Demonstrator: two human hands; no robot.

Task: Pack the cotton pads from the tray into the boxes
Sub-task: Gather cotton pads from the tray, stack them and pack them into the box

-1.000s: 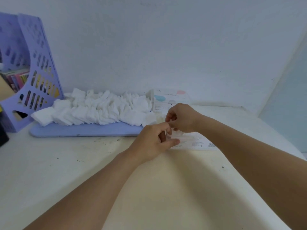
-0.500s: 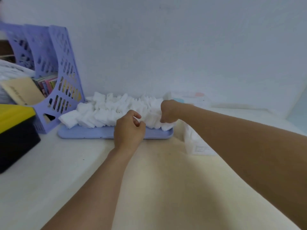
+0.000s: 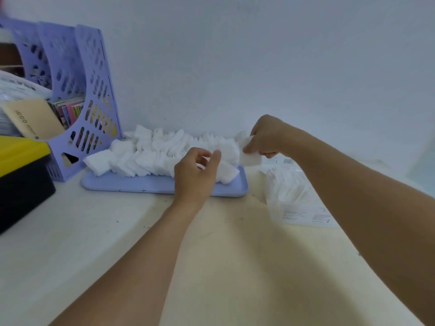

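Cotton pads (image 3: 164, 154) are still heaped along the lilac tray (image 3: 141, 184) on the surface (image 3: 94, 231), but a small stack of pads (image 3: 250, 157) is now pinched in the right hand (image 3: 266, 137) and lifted off the tray's right end, where half a second ago that hand was only pressed into the heap. The left hand (image 3: 195, 175) is held loosely curled over the pile, nothing gripped. The clear box (image 3: 289, 191) lies just right of the tray. A transfer into it is judged to be the step begun.
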